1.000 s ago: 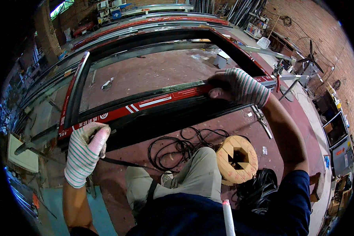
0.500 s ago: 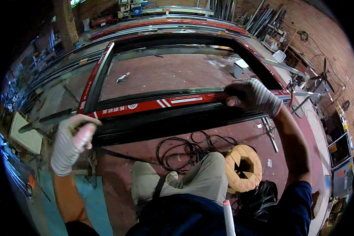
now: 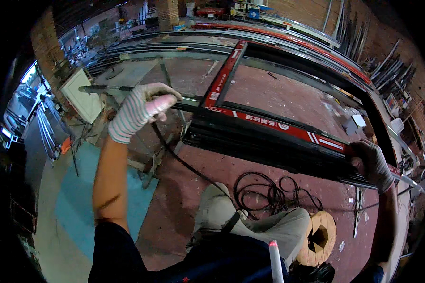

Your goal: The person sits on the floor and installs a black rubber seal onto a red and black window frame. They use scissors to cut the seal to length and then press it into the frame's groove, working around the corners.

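Note:
A large rectangular window frame (image 3: pixel 264 121), dark with red protective film, lies in front of me on metal supports. My right hand (image 3: pixel 374 162), in a striped fingerless glove, is closed over its near bar towards the right corner. Beyond the frame's near left corner, my left hand (image 3: pixel 146 109), in a matching glove, is curled shut, apart from the frame. A long black flexible strip (image 3: pixel 182 161) hangs from its fingers and runs down past my knee. What it does inside the fist is hidden.
Black coils (image 3: pixel 259 188) lie on the reddish floor by my legs, beside a cardboard reel (image 3: pixel 323 236). A metal support bar (image 3: pixel 97 89) juts left behind my left hand. A white panel (image 3: pixel 82 96) leans farther left. Long profiles (image 3: pixel 288 45) lie at the back.
My left hand has moved away from the frame's near left corner, carrying the end of the black strip outward. The view has swung left. My right hand stays on the near bar.

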Tool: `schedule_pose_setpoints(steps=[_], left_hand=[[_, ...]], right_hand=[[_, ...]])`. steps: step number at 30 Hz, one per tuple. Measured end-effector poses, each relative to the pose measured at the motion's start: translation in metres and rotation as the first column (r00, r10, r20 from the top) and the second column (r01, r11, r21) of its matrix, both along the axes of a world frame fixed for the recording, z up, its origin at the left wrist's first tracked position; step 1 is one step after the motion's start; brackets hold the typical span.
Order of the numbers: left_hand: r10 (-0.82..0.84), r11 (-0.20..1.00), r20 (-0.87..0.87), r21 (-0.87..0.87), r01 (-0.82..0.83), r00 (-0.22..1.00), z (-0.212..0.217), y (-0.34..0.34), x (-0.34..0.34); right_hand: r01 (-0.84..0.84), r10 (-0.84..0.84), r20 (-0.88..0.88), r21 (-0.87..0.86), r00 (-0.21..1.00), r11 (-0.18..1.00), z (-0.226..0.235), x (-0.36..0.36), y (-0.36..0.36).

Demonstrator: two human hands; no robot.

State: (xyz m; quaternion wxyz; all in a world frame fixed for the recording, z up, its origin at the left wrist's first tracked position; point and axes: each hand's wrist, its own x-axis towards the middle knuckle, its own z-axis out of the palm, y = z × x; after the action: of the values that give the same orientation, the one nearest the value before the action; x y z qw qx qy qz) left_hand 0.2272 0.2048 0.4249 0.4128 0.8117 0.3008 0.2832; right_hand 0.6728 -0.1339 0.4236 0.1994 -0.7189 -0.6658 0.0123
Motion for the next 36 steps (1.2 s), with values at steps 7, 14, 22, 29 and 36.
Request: schedule_pose_setpoints(steps=[7,14,22,29,36], left_hand=[[-0.056,0.98,0.073,-0.186,0.068,0.996,-0.027,0.006,0.009],[-0.185,0.968,0.149,-0.142,0.206,0.971,-0.057,0.02,0.015],[-0.244,0.962,0.206,-0.073,0.264,0.947,-0.072,0.021,0.029],[-0.198,0.963,0.166,-0.149,0.223,0.966,-0.071,0.014,0.031],[-0.231,0.972,0.166,0.082,0.22,0.959,-0.072,0.01,0.035]], right_hand=[[0.197,-0.167,-0.537,-0.003,0.827,0.98,-0.039,0.049,-0.011],[0.217,-0.093,-0.346,0.338,0.934,0.916,-0.033,-0.016,-0.01],[0.177,-0.057,-0.576,0.155,0.816,0.972,-0.022,-0.034,0.007],[0.037,0.021,-0.287,0.193,0.958,0.98,-0.029,-0.019,0.025],[-0.022,0.025,-0.012,0.183,1.0,0.983,-0.017,-0.035,0.044]])
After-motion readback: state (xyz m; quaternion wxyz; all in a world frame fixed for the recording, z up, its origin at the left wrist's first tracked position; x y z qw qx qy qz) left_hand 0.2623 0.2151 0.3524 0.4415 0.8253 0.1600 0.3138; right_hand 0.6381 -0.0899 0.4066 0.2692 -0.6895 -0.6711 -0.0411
